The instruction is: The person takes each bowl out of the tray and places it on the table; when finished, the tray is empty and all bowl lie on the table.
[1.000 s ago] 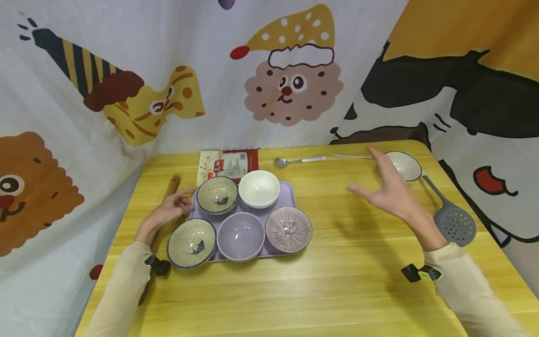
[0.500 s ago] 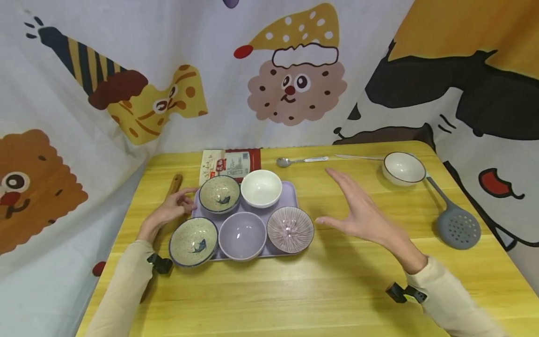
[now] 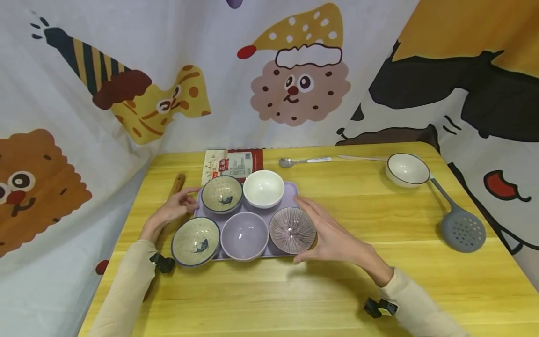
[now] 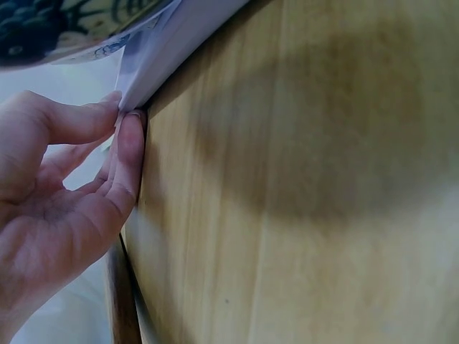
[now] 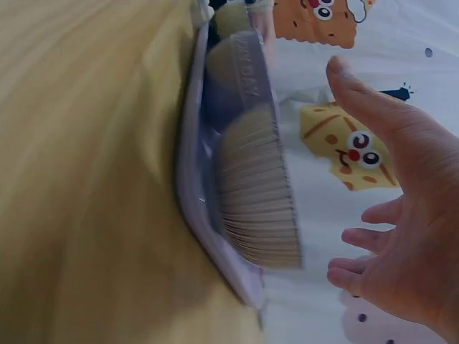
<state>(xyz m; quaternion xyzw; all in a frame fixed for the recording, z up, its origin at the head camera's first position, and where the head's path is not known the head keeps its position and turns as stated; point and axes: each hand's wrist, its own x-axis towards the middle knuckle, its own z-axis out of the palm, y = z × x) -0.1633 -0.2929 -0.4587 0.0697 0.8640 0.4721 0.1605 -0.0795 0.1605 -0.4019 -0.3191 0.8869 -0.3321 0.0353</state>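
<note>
A lilac tray (image 3: 290, 191) bears several bowls: two speckled ones with a blue fish, (image 3: 222, 194) at the back and front left, a white bowl (image 3: 264, 188), a lilac bowl (image 3: 244, 236) and a striped bowl (image 3: 292, 230). My left hand (image 3: 171, 210) pinches the tray's left edge between thumb and fingers, as the left wrist view shows at the tray wall (image 4: 168, 61). With fingers spread, my right hand (image 3: 337, 239) hovers at the tray's right end, beside the striped bowl. The right wrist view shows a gap between that hand and the bowl.
Behind the tray lies a red and white packet (image 3: 233, 164), with a spoon (image 3: 305, 161) and a knife (image 3: 362, 158) to its right. A white dark-rimmed bowl (image 3: 407, 169) and a grey slotted turner (image 3: 463, 229) are at the right. A wooden-handled utensil (image 3: 178, 182) lies left.
My right hand has come from beside the dark-rimmed bowl leftward to the striped bowl and the tray's right end. My left hand has stayed at the tray's left edge.
</note>
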